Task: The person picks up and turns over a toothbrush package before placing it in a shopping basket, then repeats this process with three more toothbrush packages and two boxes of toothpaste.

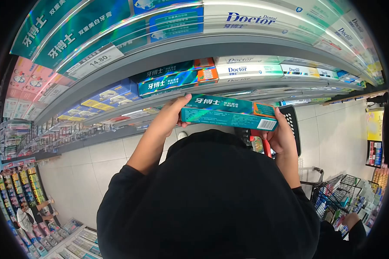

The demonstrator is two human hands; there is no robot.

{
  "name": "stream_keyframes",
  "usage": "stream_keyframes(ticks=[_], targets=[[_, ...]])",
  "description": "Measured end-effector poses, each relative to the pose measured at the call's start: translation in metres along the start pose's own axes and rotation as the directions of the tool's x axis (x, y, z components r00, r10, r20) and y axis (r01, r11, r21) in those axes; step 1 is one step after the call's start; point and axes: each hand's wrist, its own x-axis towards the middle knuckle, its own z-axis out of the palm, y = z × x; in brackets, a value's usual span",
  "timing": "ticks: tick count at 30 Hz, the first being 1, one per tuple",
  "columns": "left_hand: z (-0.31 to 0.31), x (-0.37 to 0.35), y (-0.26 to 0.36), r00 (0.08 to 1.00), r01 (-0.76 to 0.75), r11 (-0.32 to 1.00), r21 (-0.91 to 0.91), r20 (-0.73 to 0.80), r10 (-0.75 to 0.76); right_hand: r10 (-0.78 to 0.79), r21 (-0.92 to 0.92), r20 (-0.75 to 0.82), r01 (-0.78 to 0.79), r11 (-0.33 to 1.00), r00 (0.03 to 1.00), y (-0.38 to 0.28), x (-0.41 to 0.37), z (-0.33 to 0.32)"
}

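Note:
A green toothpaste box (227,113) with white lettering, an orange patch and a barcode is held level in front of the shelf. My left hand (172,114) grips its left end, thumb on top and fingers underneath. My right hand (282,134) is closed round its right end. Just beyond it, similar green toothpaste boxes (177,82) lie stacked on the shelf. White Doctor toothpaste boxes (248,70) stand to their right. A black basket (292,129) with a red handle (266,146) shows partly behind my right hand.
An upper shelf (186,48) carries larger toothpaste boxes and a 14.80 price tag (95,60). Blue-and-yellow boxes (110,97) sit at the left. A wire cart (337,194) stands at lower right near another person's hand (352,220). Another person (28,218) is at lower left.

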Motion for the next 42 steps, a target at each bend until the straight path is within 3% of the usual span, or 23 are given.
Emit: stream_keyframes(ticks=[1, 2, 4, 5, 6, 8, 9, 12, 13, 15, 16, 18, 19, 20, 22, 27, 35, 42], targets=[[-0.002, 0.000, 0.000, 1.000, -0.015, 1.000, 0.022, 0.026, 0.014, 0.004, 0.003, 0.029, -0.004, 1.000, 1.000, 0.000, 0.001, -0.002], [-0.008, 0.002, -0.002, 0.985, -0.152, 0.972, 0.180, 0.104, 0.135, -0.074, -0.077, 0.022, 0.075, 0.994, 0.997, 0.002, 0.001, -0.002], [-0.020, 0.005, -0.003, 0.898, -0.428, 0.790, 0.439, 0.303, 0.318, -0.226, -0.236, 0.031, 0.227, 0.945, 0.974, 0.007, -0.004, -0.002], [-0.031, 0.001, 0.002, 0.882, -0.374, 0.786, 0.492, 0.452, 0.137, -0.216, -0.307, 0.217, 0.277, 0.911, 0.952, 0.000, -0.009, -0.005], [-0.031, 0.001, 0.000, 0.855, -0.358, 0.821, 0.444, 0.509, 0.098, -0.198, -0.484, 0.362, 0.365, 0.796, 0.911, -0.007, -0.012, -0.006], [-0.028, 0.004, -0.007, 0.781, -0.310, 0.884, 0.351, 0.624, 0.026, -0.167, -0.502, 0.432, 0.390, 0.772, 0.886, -0.001, -0.013, 0.002], [-0.018, 0.004, -0.012, 0.769, -0.395, 0.858, 0.330, 0.630, 0.111, -0.143, -0.507, 0.445, 0.380, 0.773, 0.884, 0.002, -0.010, 0.005], [0.019, -0.010, 0.011, 0.840, -0.418, 0.538, 0.732, 0.537, -0.077, -0.103, -0.533, 0.462, 0.369, 0.762, 0.881, 0.011, 0.001, 0.011], [0.018, -0.005, 0.001, 0.824, -0.514, 0.479, 0.712, 0.566, 0.043, -0.112, -0.546, 0.453, 0.375, 0.749, 0.884, 0.012, 0.004, 0.012], [0.018, -0.012, 0.005, 0.856, -0.516, 0.297, 0.803, 0.470, 0.216, -0.169, -0.561, 0.407, 0.392, 0.729, 0.897, 0.016, 0.006, 0.019], [0.018, -0.015, 0.010, 0.849, -0.499, 0.203, 0.843, 0.428, 0.309, -0.213, -0.639, 0.364, 0.410, 0.651, 0.907, 0.018, 0.008, 0.020], [0.013, -0.014, 0.026, 0.851, -0.451, 0.121, 0.884, 0.385, 0.357, -0.309, -0.777, 0.286, 0.408, 0.479, 0.907, 0.024, 0.012, 0.020], [0.010, -0.014, 0.035, 0.832, -0.444, 0.073, 0.893, 0.381, 0.402, -0.306, -0.833, 0.211, 0.335, 0.441, 0.928, 0.025, 0.011, 0.021], [0.007, -0.014, 0.045, 0.811, -0.434, 0.025, 0.900, 0.379, 0.445, -0.327, -0.838, 0.257, 0.378, 0.393, 0.909, 0.030, 0.013, 0.015], [0.001, -0.013, 0.069, 0.804, -0.402, 0.037, 0.915, 0.334, 0.492, -0.363, -0.839, 0.343, 0.456, 0.296, 0.866, 0.043, 0.019, -0.002], [-0.008, 0.002, 0.094, 0.786, -0.200, -0.021, 0.980, 0.173, 0.594, -0.362, -0.835, 0.386, 0.488, 0.253, 0.849, 0.047, 0.009, -0.005], [-0.016, 0.024, 0.104, 0.925, 0.011, 0.012, 1.000, -0.015, 0.380, -0.347, -0.866, 0.314, 0.416, 0.276, 0.884, 0.048, -0.005, -0.011], [-0.021, 0.042, 0.100, 0.941, 0.132, 0.061, 0.989, -0.144, 0.306, -0.377, -0.861, 0.295, 0.415, 0.293, 0.878, 0.050, -0.010, -0.014]])
